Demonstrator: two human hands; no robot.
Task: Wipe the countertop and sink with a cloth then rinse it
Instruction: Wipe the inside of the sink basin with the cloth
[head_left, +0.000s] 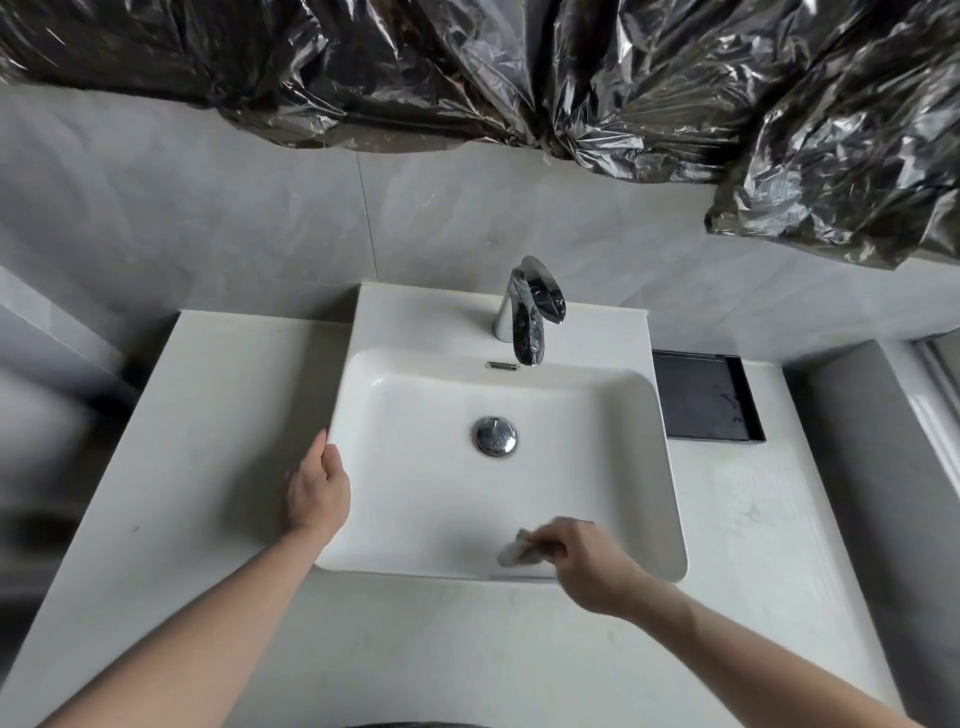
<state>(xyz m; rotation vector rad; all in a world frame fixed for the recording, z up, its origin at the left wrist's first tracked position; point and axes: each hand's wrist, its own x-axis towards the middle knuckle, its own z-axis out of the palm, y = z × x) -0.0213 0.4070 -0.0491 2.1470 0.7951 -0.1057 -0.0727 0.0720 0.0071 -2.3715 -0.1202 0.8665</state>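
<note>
White countertop (218, 415) carries white sink (519, 499) below grey tiled wall; black plastic sheeting (519, 73) hangs above. Chrome faucet (527, 312) at back rim, drain plug (496, 436) mid-basin, dark tray (701, 397) right of sink. Left hand (317, 493) rests on left sink rim, fingers loosely curled over edge. Right hand (582, 561) inside near wall of basin, blurred, fingers clamped on pale cloth (519, 551); cloth protrudes left of fingertips, against basin wall.

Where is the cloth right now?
In the head view, the cloth is gripped in the right hand, down at the near inner wall of the sink, right of centre and nearer than the drain.
</note>
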